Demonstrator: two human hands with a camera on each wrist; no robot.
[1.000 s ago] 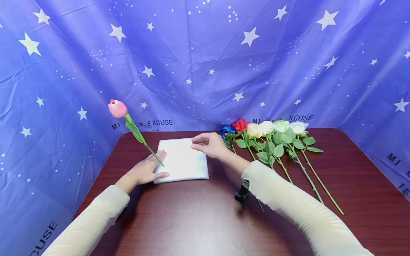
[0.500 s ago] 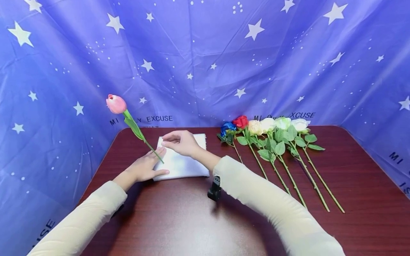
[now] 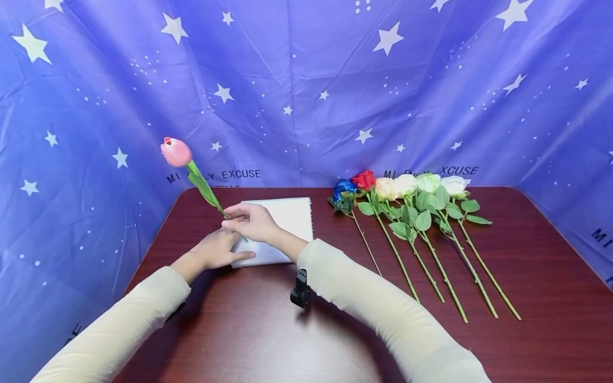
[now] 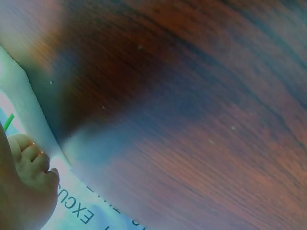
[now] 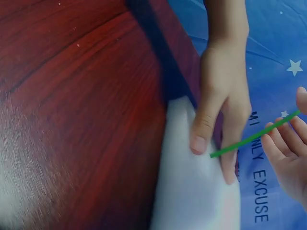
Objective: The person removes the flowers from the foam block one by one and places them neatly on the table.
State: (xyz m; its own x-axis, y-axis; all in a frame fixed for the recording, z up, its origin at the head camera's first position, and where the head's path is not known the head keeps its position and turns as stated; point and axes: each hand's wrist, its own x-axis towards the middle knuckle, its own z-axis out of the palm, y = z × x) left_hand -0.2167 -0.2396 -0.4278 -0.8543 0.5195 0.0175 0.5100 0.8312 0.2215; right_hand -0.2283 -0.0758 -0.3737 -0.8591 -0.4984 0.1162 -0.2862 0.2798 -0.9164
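Observation:
A pink tulip (image 3: 176,152) leans up to the left, the lower end of its green stem (image 5: 249,139) at the white foam block (image 3: 289,221). My left hand (image 3: 213,251) rests on the block's left part, fingers and thumb straight, thumb toward the near edge. Over it reaches my right hand (image 3: 256,222), which pinches the tulip's stem between thumb and fingers. In the right wrist view the stem crosses those fingertips (image 5: 283,125). The left hand's fingertips are hidden behind the right hand in the head view.
On the right of the dark wooden table (image 3: 268,330) lie several roses side by side: a blue rose (image 3: 345,190), a red rose (image 3: 364,180), and pale ones (image 3: 405,185). A starry blue curtain (image 3: 306,80) hangs behind the table's far edge.
My right hand has moved left from the block's far right corner across to the tulip's stem and taken hold of it. The left hand has stayed on the block.

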